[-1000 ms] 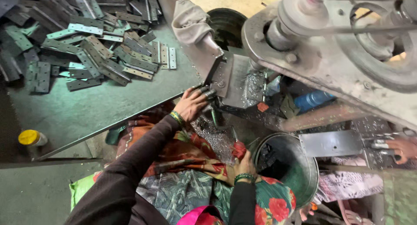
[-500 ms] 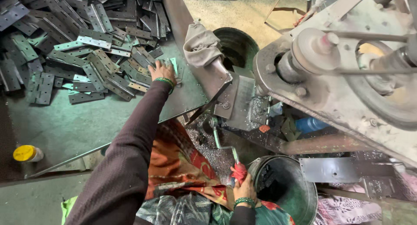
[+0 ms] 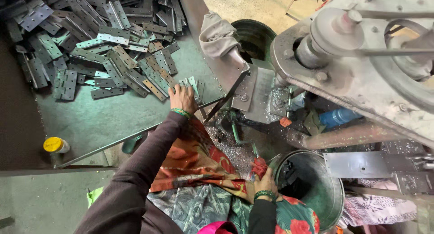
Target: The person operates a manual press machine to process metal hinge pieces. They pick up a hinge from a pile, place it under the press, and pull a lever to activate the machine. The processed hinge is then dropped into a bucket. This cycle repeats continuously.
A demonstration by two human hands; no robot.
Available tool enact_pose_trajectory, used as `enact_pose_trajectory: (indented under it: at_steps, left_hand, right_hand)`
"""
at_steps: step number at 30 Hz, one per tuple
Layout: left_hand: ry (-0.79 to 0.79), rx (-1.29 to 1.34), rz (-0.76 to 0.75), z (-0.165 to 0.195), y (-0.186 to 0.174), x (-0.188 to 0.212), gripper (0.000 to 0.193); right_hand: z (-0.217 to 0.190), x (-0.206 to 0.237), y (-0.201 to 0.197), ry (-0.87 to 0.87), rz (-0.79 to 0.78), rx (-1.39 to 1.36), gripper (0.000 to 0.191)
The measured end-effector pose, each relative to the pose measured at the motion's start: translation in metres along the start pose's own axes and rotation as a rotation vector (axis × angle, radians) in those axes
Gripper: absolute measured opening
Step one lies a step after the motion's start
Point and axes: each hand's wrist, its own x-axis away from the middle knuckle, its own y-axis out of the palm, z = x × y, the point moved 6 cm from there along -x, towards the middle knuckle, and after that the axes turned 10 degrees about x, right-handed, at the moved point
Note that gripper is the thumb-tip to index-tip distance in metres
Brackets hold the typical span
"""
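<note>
My left hand (image 3: 182, 98) reaches out over the green metal table (image 3: 104, 121) to the near edge of a big pile of grey metal hinge plates (image 3: 108, 48). Its fingers close on a couple of pale hinge plates (image 3: 193, 85). My right hand (image 3: 265, 183) is low by my lap, gripping the red handle (image 3: 258, 166) of a green lever (image 3: 242, 137) that runs up toward the press machine's work plate (image 3: 257, 96). Metal shavings (image 3: 230, 146) lie under that plate.
A large grey press machine with a flywheel (image 3: 361, 57) fills the right side. A metal bucket (image 3: 316, 189) stands beside my right hand. A cloth (image 3: 217, 35) hangs on the machine frame. A yellow-capped bottle (image 3: 55, 145) sits at the table's left edge, and a blue bottle (image 3: 337, 117) lies under the machine.
My left hand left the press plate, reached to the hinge pile, and now sits slightly nearer with plates under its fingers. My right hand stays on the red handle.
</note>
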Motion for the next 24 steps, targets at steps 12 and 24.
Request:
enact_pose_trajectory:
  at_steps: [12, 24]
  left_hand:
    - [-0.122, 0.196, 0.098, -0.024, -0.019, 0.013, 0.019]
    - [-0.465, 1.275, 0.208, -0.026, -0.061, 0.053, 0.023]
  right_hand:
    - [0.004, -0.011, 0.013, -0.059, 0.073, -0.085, 0.073]
    - [-0.001, 0.003, 0.001, -0.011, 0.001, -0.089, 0.071]
